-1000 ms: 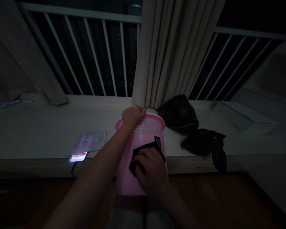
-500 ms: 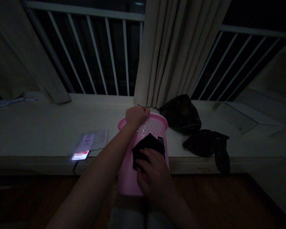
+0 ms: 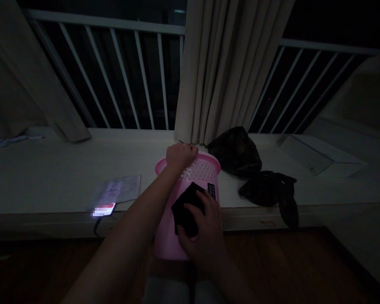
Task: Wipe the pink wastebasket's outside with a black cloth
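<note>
A pink plastic wastebasket point(image 3: 167, 245) with a honeycomb-pierced upper band stands upright before me, above my knees. My left hand point(image 3: 181, 156) is closed over its rim at the top. Against the front wall, my right hand point(image 3: 202, 223) presses a folded black cloth point(image 3: 185, 209), its fingers bent and spread over it. A small dark label point(image 3: 211, 190) with pale lettering shows on the basket just right of the cloth. The inside of the basket is hidden from view.
On the white ledge point(image 3: 66, 173) behind lie two black plastic bags point(image 3: 236, 152), right of the basket, and a pale box point(image 3: 323, 156). To the left are a printed sheet point(image 3: 126, 188) and a lit phone point(image 3: 104, 209) at the ledge's edge. Curtains point(image 3: 205, 71) and railings stand behind.
My right hand has shifted on the basket's front, its fingers more spread, and the black cloth has moved slightly down and left. My left hand keeps its grip on the rim. The view has shifted slightly.
</note>
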`<state>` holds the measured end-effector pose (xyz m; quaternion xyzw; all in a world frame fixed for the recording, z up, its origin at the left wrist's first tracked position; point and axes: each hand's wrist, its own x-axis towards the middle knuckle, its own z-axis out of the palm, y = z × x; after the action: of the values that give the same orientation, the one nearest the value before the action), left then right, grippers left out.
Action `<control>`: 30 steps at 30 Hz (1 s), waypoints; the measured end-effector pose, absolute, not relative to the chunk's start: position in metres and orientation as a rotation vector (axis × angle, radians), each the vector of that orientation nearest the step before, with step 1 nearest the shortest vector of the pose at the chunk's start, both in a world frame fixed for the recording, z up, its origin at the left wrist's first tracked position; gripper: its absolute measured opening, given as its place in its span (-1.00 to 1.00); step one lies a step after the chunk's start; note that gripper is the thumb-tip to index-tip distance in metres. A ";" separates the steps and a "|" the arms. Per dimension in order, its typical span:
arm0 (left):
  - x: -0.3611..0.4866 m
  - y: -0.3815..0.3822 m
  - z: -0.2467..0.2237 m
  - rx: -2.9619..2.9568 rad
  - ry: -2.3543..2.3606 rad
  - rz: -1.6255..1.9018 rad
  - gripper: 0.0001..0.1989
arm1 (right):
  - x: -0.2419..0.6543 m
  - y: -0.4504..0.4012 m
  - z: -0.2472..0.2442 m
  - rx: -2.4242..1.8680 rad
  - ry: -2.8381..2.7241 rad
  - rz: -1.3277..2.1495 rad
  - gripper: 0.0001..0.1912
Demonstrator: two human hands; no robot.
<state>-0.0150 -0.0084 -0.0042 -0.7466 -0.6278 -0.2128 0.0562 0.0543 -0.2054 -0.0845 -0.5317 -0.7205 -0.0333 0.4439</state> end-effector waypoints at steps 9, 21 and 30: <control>-0.018 -0.012 -0.001 -2.230 -1.920 -0.592 -0.46 | 0.054 -0.201 -0.080 -1.365 -1.902 -0.014 -0.59; -0.022 -0.013 -0.003 -2.224 -1.903 -0.612 -0.45 | 0.064 -0.197 -0.068 -1.409 -2.016 -0.029 -0.54; -0.022 -0.012 -0.004 -2.216 -1.916 -0.642 -0.45 | 0.059 -0.197 -0.071 -1.308 -2.089 0.009 -0.55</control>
<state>-0.0220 -0.0124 -0.0038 -0.7370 -0.6372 -0.2136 0.0713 0.0585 -0.1970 -0.0711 -0.5006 -0.7994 0.0035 0.3322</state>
